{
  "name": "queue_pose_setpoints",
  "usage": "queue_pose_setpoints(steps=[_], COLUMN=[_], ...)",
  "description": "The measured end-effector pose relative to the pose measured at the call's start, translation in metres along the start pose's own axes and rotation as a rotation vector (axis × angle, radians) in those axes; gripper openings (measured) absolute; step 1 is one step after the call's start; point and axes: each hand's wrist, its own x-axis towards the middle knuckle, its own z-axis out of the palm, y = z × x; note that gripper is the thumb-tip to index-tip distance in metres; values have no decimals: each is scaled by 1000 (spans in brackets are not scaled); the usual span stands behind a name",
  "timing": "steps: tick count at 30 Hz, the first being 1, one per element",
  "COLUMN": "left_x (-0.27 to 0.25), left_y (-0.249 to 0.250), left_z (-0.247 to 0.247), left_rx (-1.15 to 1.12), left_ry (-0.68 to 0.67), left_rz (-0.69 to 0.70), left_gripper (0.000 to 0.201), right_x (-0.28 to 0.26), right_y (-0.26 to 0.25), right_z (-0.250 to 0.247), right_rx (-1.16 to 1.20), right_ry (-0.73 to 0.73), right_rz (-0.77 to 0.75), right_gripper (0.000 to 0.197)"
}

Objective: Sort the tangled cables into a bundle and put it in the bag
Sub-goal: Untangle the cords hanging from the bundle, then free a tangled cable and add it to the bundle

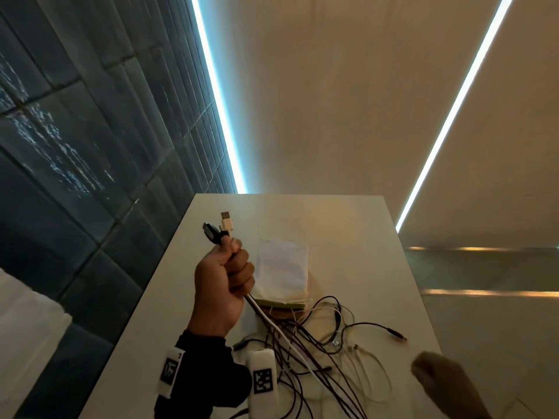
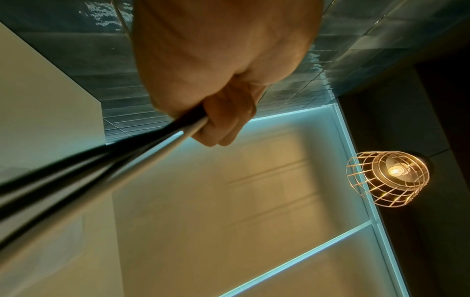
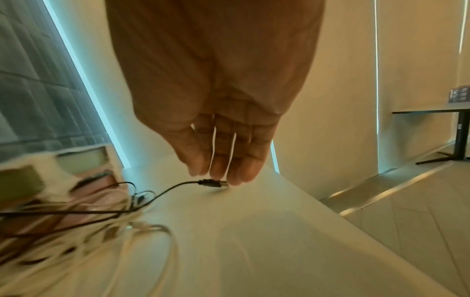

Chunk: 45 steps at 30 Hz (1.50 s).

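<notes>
My left hand is raised above the white table and grips several cable ends in a fist; a white USB plug and a dark plug stick out above it. The left wrist view shows the fingers curled round dark and white cables. The loose tangle of cables trails down onto the table. A white cloth bag lies flat behind the tangle. My right hand hovers with straight fingers just over a black cable plug lying on the table, holding nothing.
The table's right edge drops to a tiled floor. A dark tiled wall runs along the left. Another table on a black stand stands far right. A caged hanging lamp shows in the left wrist view.
</notes>
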Motion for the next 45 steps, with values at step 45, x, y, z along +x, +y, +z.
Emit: queue_pose_setpoints(steps=[45], left_x=[-19], left_y=[-35], left_z=[21], left_rx=[604], left_ry=[49], left_rz=[177], left_gripper=[35], right_x=[-86], right_y=[-315], right_z=[-92], right_rx=[1089], right_ry=[-303], right_rz=[-712], right_gripper=[25])
